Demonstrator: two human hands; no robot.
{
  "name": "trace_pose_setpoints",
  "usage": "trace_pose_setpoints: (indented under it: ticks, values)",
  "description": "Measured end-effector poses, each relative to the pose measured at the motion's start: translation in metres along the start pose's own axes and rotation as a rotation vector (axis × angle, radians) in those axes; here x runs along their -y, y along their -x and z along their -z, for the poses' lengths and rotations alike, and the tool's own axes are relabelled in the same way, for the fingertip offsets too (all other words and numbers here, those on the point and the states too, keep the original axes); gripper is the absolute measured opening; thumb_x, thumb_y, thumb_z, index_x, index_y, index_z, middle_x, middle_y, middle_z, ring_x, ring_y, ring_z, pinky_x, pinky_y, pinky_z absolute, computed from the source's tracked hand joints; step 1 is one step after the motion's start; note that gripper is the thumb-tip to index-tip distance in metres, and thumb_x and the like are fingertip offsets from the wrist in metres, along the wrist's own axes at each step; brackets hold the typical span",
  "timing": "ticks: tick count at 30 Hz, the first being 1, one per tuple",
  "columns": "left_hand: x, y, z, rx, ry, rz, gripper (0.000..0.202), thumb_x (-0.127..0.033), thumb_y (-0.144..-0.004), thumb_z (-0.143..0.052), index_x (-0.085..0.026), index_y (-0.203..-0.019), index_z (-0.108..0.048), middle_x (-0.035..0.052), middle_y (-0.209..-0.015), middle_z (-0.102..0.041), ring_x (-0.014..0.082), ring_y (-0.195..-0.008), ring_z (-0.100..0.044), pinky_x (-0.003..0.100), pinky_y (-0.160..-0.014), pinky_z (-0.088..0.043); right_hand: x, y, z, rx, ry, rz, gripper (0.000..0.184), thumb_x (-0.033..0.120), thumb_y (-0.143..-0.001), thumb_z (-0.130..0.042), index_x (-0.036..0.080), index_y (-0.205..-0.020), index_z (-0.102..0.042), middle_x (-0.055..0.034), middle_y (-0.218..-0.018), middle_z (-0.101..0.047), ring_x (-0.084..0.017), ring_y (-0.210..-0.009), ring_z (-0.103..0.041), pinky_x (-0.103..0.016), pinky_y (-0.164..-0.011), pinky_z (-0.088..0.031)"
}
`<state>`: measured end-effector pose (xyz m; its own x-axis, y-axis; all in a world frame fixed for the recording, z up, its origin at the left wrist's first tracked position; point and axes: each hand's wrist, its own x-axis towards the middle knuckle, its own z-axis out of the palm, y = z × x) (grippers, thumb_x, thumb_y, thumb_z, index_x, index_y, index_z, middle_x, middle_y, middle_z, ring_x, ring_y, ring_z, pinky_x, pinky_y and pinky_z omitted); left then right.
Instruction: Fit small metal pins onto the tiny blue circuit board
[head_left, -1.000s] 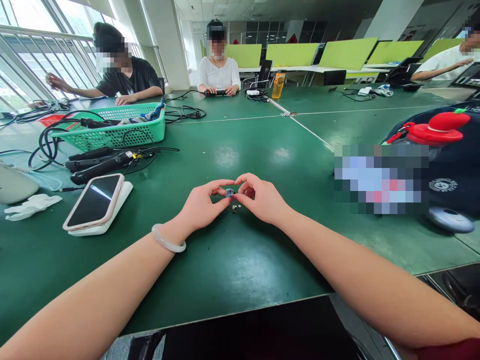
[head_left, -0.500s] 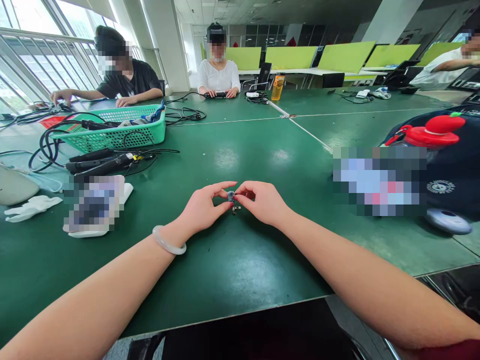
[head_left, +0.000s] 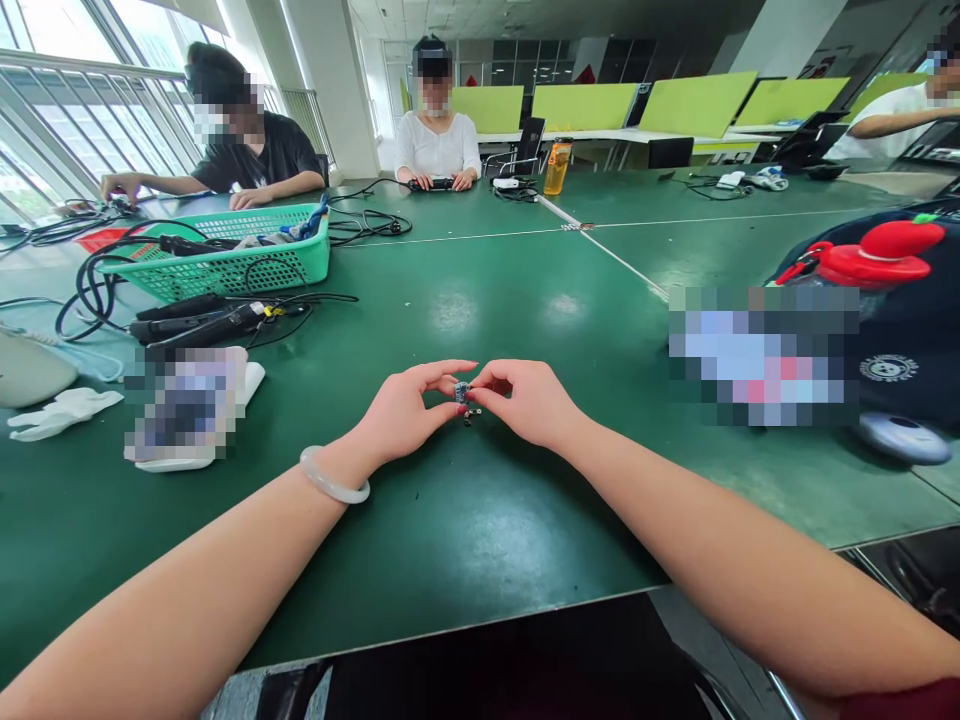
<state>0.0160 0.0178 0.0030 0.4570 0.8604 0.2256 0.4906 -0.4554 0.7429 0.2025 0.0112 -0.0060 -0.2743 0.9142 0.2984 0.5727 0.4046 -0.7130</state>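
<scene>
My left hand (head_left: 405, 412) and my right hand (head_left: 525, 400) meet over the middle of the green table (head_left: 465, 520). Both pinch one tiny grey-blue part (head_left: 461, 391) between thumb and fingertips, just above the tabletop. A second small dark metal piece (head_left: 472, 412) lies or hangs right under it; I cannot tell whether it is attached. A pale bangle (head_left: 331, 480) circles my left wrist.
A green basket (head_left: 225, 262) with cables stands at the back left, black tools (head_left: 196, 322) in front of it. White gloves (head_left: 60, 412) lie at the far left. A dark bag with a red-capped bottle (head_left: 874, 255) sits at right. Three other people work at the far side.
Both hands have lowered slightly toward the table with the small part still pinched between them. Otherwise the scene holds steady.
</scene>
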Motion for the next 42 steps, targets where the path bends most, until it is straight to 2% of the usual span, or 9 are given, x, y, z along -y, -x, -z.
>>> trace_pose_setpoints:
  ticks: [8, 13, 17, 22, 25, 28, 32, 36, 42]
  values:
    - [-0.002, 0.001, 0.001, 0.042, -0.002, -0.019, 0.048, -0.028, -0.073, -0.064, -0.024, -0.121, -0.055, 0.0011, -0.083, -0.069, 0.0196, -0.097, -0.061, 0.037, -0.096, -0.042, -0.001, 0.001, 0.001, 0.048, -0.054, -0.033, 0.012, 0.028, -0.076, -0.059, 0.019, -0.070, -0.064, 0.0018, -0.065, -0.063, -0.011, -0.058, -0.051, -0.023, -0.056, -0.038]
    - [-0.004, 0.001, 0.000, 0.046, -0.081, -0.064, 0.049, -0.030, -0.076, -0.060, -0.025, -0.123, -0.053, 0.0020, -0.089, -0.067, 0.0185, -0.091, -0.061, 0.035, -0.091, -0.044, -0.001, -0.001, 0.000, 0.044, -0.050, -0.024, 0.011, 0.027, -0.075, -0.060, 0.020, -0.070, -0.066, 0.0018, -0.066, -0.064, -0.011, -0.058, -0.053, -0.024, -0.056, -0.039]
    - [-0.004, 0.001, 0.000, 0.062, -0.134, -0.049, 0.046, -0.034, -0.079, -0.055, -0.025, -0.124, -0.052, 0.0013, -0.084, -0.066, 0.0184, -0.089, -0.061, 0.034, -0.086, -0.046, -0.002, -0.003, 0.001, 0.068, -0.018, -0.003, 0.012, 0.025, -0.078, -0.058, 0.022, -0.076, -0.070, 0.0012, -0.073, -0.068, -0.012, -0.064, -0.057, -0.025, -0.062, -0.042]
    - [-0.001, 0.000, 0.002, 0.011, -0.191, 0.020, 0.039, -0.027, -0.078, -0.050, -0.026, -0.116, -0.057, -0.0003, -0.078, -0.064, 0.0179, -0.083, -0.061, 0.032, -0.077, -0.047, -0.009, -0.005, 0.005, 0.149, 0.159, -0.038, 0.012, 0.027, -0.077, -0.061, 0.024, -0.084, -0.070, 0.0006, -0.075, -0.067, -0.014, -0.065, -0.056, -0.027, -0.060, -0.041]
    - [0.003, -0.002, 0.003, -0.007, -0.193, 0.054, 0.033, -0.026, -0.078, -0.048, -0.025, -0.108, -0.061, 0.0003, -0.085, -0.066, 0.0173, -0.081, -0.060, 0.030, -0.076, -0.047, -0.014, -0.005, 0.003, 0.209, 0.290, -0.006, 0.011, 0.027, -0.073, -0.067, 0.022, -0.082, -0.068, -0.0013, -0.077, -0.063, -0.015, -0.068, -0.054, -0.027, -0.061, -0.039]
    - [0.005, -0.003, 0.002, 0.004, -0.196, 0.053, 0.028, -0.029, -0.081, -0.045, -0.023, -0.102, -0.063, 0.0010, -0.090, -0.067, 0.0170, -0.081, -0.060, 0.030, -0.078, -0.046, -0.013, -0.005, -0.001, 0.235, 0.320, 0.027, 0.005, 0.026, -0.076, -0.064, 0.021, -0.078, -0.066, -0.0016, -0.076, -0.060, -0.014, -0.068, -0.053, -0.026, -0.061, -0.038]
    - [0.005, -0.004, 0.001, 0.026, -0.237, 0.063, 0.028, -0.033, -0.083, -0.045, -0.024, -0.100, -0.065, 0.0009, -0.093, -0.068, 0.0175, -0.082, -0.059, 0.031, -0.079, -0.045, -0.009, -0.005, -0.003, 0.262, 0.340, 0.028, 0.008, 0.022, -0.080, -0.059, 0.019, -0.073, -0.063, -0.0016, -0.076, -0.059, -0.012, -0.068, -0.051, -0.024, -0.060, -0.036]
    - [0.006, -0.005, 0.000, 0.038, -0.259, 0.101, 0.028, -0.036, -0.081, -0.050, -0.027, -0.103, -0.065, 0.0009, -0.095, -0.068, 0.0185, -0.084, -0.059, 0.031, -0.077, -0.045, -0.008, -0.004, -0.001, 0.257, 0.315, 0.037, 0.007, 0.020, -0.080, -0.059, 0.019, -0.074, -0.063, -0.0004, -0.076, -0.058, -0.012, -0.070, -0.051, -0.023, -0.062, -0.036]
    - [0.009, -0.005, 0.002, 0.028, -0.280, 0.095, 0.030, -0.032, -0.082, -0.049, -0.027, -0.108, -0.063, 0.0019, -0.097, -0.067, 0.0190, -0.084, -0.059, 0.032, -0.078, -0.045, -0.006, -0.004, 0.005, 0.215, 0.238, 0.126, 0.006, 0.020, -0.079, -0.060, 0.019, -0.074, -0.063, 0.0010, -0.074, -0.057, -0.010, -0.068, -0.049, -0.023, -0.063, -0.036]
